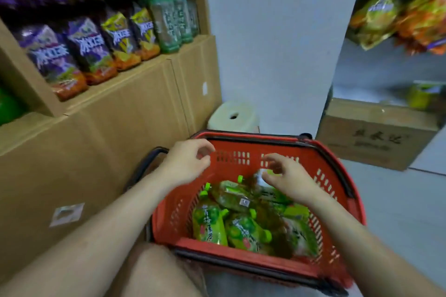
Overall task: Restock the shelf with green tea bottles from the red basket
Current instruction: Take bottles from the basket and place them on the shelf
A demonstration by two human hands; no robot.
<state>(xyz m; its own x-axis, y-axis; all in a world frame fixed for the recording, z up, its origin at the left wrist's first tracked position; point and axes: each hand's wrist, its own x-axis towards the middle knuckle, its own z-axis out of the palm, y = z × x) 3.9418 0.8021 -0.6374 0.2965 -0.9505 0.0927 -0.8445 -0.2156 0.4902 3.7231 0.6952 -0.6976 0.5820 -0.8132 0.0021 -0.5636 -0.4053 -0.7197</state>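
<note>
- Green tea bottles (pixel 243 219) lie jumbled on their sides in the red basket (pixel 284 149), green caps pointing various ways.
- Right hand (pixel 289 176) hovers over the pile, fingers spread and curled, clamped on nothing.
- Left hand (pixel 187 164) over the basket's far-left rim, fingers loosely apart, empty.
- Basket sits on the floor just beside the cardboard shelf (pixel 135 94).
- Shelf row: purple-capped, yellow-capped, then green bottles (pixel 166 14) at the right end.
- Pale stool (pixel 233 116) behind the basket.
</note>
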